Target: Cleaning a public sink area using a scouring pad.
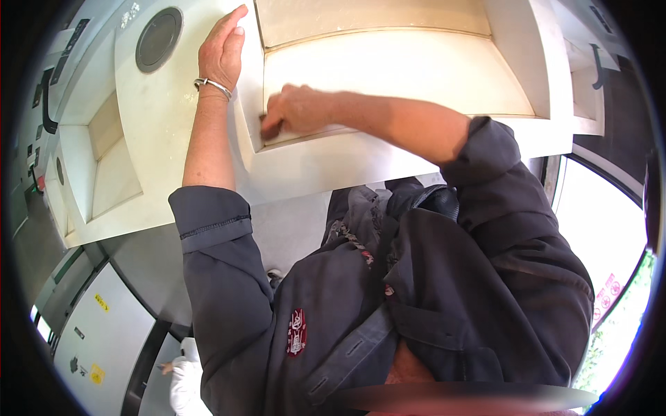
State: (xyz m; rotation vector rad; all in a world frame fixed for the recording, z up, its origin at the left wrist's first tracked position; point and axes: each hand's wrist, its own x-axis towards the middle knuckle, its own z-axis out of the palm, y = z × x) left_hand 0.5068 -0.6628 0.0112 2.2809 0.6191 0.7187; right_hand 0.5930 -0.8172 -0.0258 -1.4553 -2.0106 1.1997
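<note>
My right hand (302, 108) is closed around a small dark brown pad (270, 128), possibly a scouring sponge. It presses the pad into the near left corner of a rectangular white washbasin (395, 73), where the left wall meets the front edge. Some blur shows on the pad and the fingers. My left hand (221, 52), with a metal bangle (213, 87) at the wrist, rests on the white countertop (171, 140) just left of the basin. It holds nothing; its fingers are extended, thumb slightly apart.
A round grey lid (158, 40) is set in the counter left of my left hand. Another recessed basin (117, 171) lies farther left, near a dark curved fixture (48, 101). Behind, a person in a white sleeve (184, 379) stands by white panels (106, 322). Bright glass (598, 234) borders the right.
</note>
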